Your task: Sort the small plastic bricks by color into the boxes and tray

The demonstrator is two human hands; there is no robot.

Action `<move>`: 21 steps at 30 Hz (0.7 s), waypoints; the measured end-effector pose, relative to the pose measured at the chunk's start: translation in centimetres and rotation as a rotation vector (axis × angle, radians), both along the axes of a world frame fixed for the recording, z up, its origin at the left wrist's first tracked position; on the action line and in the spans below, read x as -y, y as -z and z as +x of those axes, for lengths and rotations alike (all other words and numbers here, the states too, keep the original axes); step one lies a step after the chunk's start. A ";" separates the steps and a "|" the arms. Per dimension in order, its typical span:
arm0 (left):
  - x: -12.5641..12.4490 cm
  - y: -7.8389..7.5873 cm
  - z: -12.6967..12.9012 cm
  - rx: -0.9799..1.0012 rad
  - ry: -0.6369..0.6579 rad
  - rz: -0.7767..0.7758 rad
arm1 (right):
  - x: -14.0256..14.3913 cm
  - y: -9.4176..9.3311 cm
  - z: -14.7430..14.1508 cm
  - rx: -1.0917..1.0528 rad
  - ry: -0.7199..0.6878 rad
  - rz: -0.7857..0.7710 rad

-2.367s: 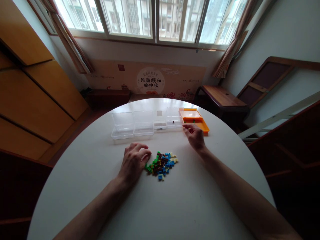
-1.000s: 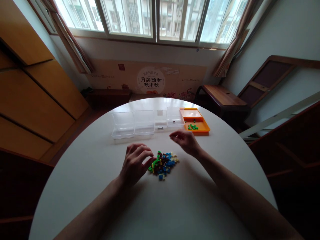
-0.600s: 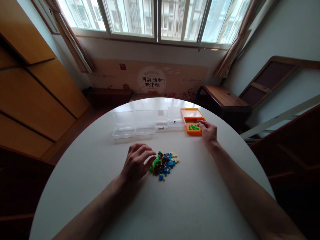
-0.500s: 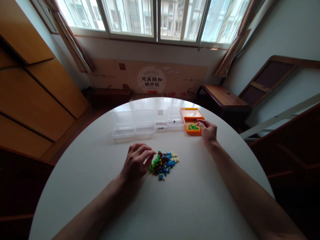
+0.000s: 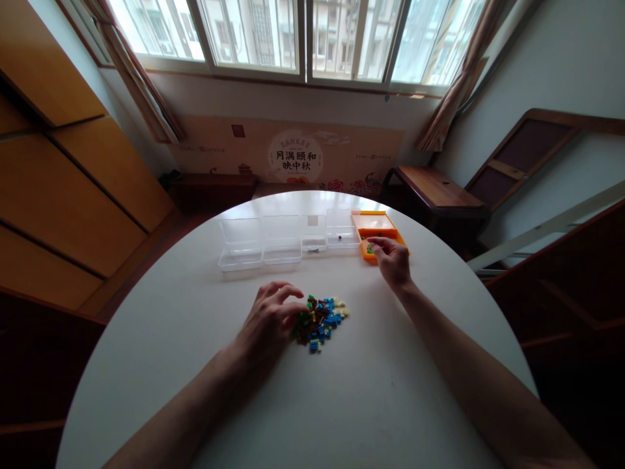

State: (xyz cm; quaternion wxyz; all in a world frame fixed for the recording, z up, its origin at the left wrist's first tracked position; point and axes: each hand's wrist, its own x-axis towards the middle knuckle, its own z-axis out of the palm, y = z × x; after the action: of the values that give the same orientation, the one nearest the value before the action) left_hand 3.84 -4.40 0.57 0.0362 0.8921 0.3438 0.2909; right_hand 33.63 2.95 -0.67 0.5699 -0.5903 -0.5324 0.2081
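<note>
My left hand (image 5: 276, 312) is at the left side of a pile of small toy building bricks (image 5: 322, 319) in green, brown, blue and pale yellow. Its fingers are curved and apart, the fingertips at the green bricks, partly covering them. My right hand (image 5: 393, 262) reaches over the front compartment of an orange plastic box (image 5: 370, 260) with its lid up. Thumb and forefinger are drawn together there, and whatever they hold is too small to make out. Some green bricks (image 5: 370, 248) show by the fingertips; the hand hides the rest of that compartment.
A row of clear plastic boxes (image 5: 241, 266) with raised lids adjoins the orange box on its left. One contains a small dark piece (image 5: 340, 238). All stand toward the far edge of the round white table (image 5: 342, 404). A wooden bench (image 5: 439, 189) is beyond it, at right.
My right hand has moved left and slightly nearer over the orange box, covering more of the green bricks. My left hand has shifted a little right, fingertips now at the pile.
</note>
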 end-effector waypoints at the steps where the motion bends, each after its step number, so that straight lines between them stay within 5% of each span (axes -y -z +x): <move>1: 0.0 0.0 0.0 0.002 -0.009 -0.009 | 0.0 0.0 0.0 0.001 0.000 0.000; 14: -0.6 0.3 -0.2 0.057 -0.069 -0.181 | 0.2 -0.2 -0.8 -0.045 -0.036 -0.024; 17: -0.9 0.5 -0.3 0.171 -0.050 -0.196 | 0.8 -0.9 -1.8 -0.081 -0.172 -0.093; 21: -0.9 0.0 -0.1 0.341 -0.027 -0.166 | 2.4 -2.4 -4.0 -0.104 -0.556 -0.314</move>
State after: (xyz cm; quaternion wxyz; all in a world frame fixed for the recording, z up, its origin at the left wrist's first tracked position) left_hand 3.77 -3.55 0.59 0.1633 0.8191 0.3676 0.4089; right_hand 29.65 0.58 1.75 0.4199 -0.4915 -0.6047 0.4652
